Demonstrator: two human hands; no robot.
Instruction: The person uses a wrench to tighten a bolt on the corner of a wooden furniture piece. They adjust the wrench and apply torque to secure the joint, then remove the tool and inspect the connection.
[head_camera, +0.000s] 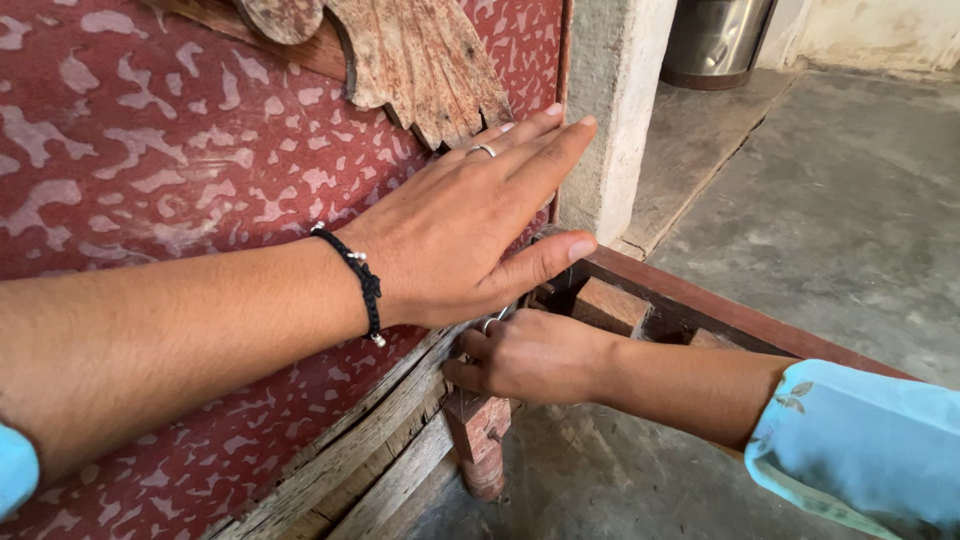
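My left hand (455, 235) lies flat, fingers stretched out, against a large red panel (150, 150) with a pale blotchy pattern. It wears a silver ring (484, 150) and a black cord bracelet (365, 282). Just below it, my right hand (530, 355) is curled at the panel's lower wooden edge, where a turned wooden leg (482, 440) joins it. A small metal piece (497, 317) glints between its fingers; what exactly it is stays hidden. A light blue sleeve (860, 440) covers that forearm.
A carved, worn wooden ornament (420, 60) is fixed to the panel's top. A reddish wooden frame rail (700, 305) runs off to the right. Behind stand a concrete pillar (620, 100) and a shiny metal bin (715, 40) on a step. The floor (850, 200) is grey concrete.
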